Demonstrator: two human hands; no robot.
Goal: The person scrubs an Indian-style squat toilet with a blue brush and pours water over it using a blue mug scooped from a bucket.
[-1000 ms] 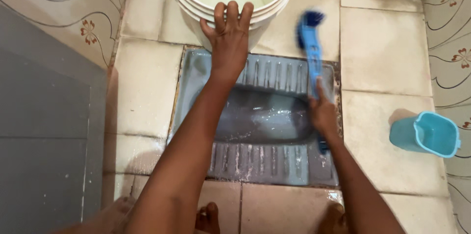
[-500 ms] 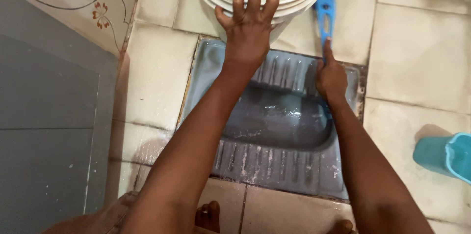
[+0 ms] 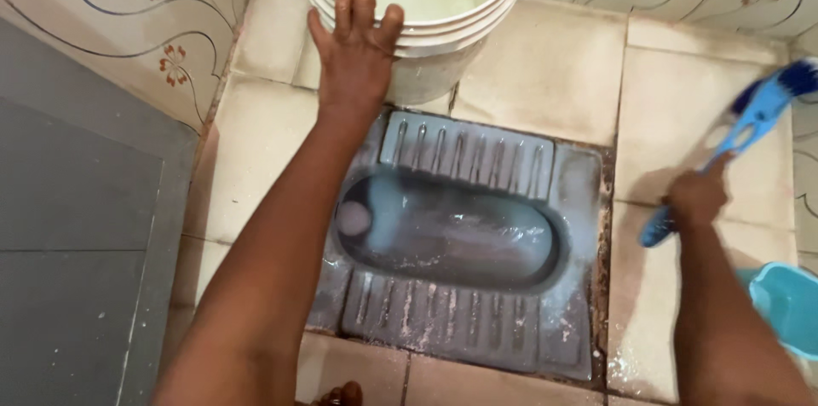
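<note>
the left hand point(image 3: 356, 52) lies flat against the near side of a white bucket point(image 3: 443, 40), its fingers point(image 3: 368, 7) spread a little and hooked over the rim. the bucket stands on the floor point(image 3: 545, 74) at the far edge of the tiles, against the patterned wall point(image 3: 119, 23), and holds pale water. just in front of it a grey-blue squat toilet pan point(image 3: 452, 236) is sunk into the floor, wet, with ribbed footrests on its far and near sides and white specks along the near ribs.

the right hand point(image 3: 697, 197) is out over the tiles to the right of the pan, its fingers closed around the handle of a blue scrubbing brush point(image 3: 741, 138). the brush slants up and away toward the right-hand wall, its dark bristled head blurred; whether the head touches the floor cannot be told. a light blue mug point(image 3: 788, 304) sits at the right edge of the floor, near the right forearm.
</note>
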